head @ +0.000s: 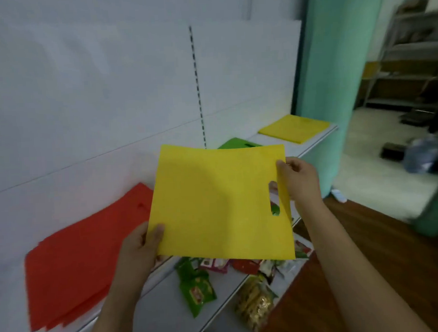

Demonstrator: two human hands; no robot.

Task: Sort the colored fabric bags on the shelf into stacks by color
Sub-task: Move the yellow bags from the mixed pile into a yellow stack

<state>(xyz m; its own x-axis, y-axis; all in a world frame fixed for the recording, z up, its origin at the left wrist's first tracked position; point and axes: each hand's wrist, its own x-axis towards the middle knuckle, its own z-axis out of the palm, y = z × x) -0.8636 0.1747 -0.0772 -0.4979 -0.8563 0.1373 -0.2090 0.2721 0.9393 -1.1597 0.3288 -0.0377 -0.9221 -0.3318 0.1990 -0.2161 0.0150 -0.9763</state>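
A flat yellow fabric bag (pixel 214 201) with a cut-out handle slot is held up in front of the shelf (pixel 310 146). My left hand (pixel 141 247) pinches its lower left corner, thumb on top. My right hand (pixel 299 180) grips its right edge beside the slot. On the shelf lies a stack of red bags (pixel 76 262) at the left. A green bag (pixel 237 143) shows just above the held bag's top edge, mostly hidden. A stack of yellow bags (pixel 294 128) rests at the shelf's far right end.
A lower shelf (pixel 163 301) carries several snack packets, among them a green packet (pixel 197 286) and a yellow packet (pixel 254 302). A teal pillar (pixel 335 85) stands right of the shelf. Brown floor (pixel 367 247) lies at the right, with racks beyond.
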